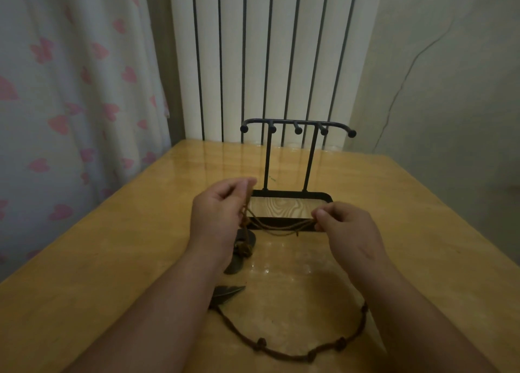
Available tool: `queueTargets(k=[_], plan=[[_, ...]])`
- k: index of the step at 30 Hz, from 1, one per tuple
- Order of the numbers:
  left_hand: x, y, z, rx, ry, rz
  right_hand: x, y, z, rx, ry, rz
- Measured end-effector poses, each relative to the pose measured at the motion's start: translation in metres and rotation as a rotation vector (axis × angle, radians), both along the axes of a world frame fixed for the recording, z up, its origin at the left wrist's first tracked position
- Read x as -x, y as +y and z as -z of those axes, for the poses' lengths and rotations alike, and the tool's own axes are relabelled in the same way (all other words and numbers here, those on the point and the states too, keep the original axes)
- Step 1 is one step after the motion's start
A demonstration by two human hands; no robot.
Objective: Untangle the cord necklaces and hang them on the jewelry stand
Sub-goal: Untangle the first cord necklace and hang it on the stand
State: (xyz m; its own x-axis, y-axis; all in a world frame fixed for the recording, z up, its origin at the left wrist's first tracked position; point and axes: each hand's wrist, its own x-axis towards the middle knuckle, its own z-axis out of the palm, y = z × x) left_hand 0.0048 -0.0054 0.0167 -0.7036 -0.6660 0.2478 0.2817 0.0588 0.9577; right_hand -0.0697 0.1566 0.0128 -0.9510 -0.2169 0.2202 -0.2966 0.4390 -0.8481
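A dark beaded cord necklace point(284, 354) lies on the wooden table point(112, 246) between a person's forearms, while just beyond, the left hand point(218, 218) and right hand point(347, 229) each pinch a tan cord necklace point(277, 227), stretched before the black jewelry stand point(295, 125).

left hand point(219, 215): raised, fingers curled, pinching | right hand point(344, 230): raised, fingertips pinching

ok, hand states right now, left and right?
Left hand: pinches the thin tan cord necklace.
Right hand: pinches the same cord, stretched between both hands.
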Motion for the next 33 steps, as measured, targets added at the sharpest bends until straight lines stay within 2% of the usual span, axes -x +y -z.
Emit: queueTargets(k=[3,6,12,17,23,30,33], plan=[[-0.001,0.005,0.003,0.152,-0.005,0.139,-0.003,-0.002,-0.001,0.016,0.080,-0.038],[0.000,0.003,0.006,0.186,-0.014,0.191,-0.004,-0.003,-0.002,0.061,0.088,-0.051],[-0.001,0.009,0.003,0.263,-0.048,0.174,-0.005,-0.001,-0.001,-0.018,0.030,-0.104],[0.000,0.010,0.003,0.354,-0.088,0.149,-0.015,-0.006,-0.007,0.253,-0.093,-0.208],[0.001,0.007,0.008,0.404,-0.081,0.174,-0.021,-0.007,-0.010,0.122,-0.014,-0.308],[0.004,0.009,0.007,0.402,-0.191,0.165,-0.018,0.003,-0.019,0.318,-0.192,-0.354],[0.004,0.010,0.007,0.387,-0.186,0.152,-0.019,0.006,-0.023,0.309,-0.285,-0.410]])
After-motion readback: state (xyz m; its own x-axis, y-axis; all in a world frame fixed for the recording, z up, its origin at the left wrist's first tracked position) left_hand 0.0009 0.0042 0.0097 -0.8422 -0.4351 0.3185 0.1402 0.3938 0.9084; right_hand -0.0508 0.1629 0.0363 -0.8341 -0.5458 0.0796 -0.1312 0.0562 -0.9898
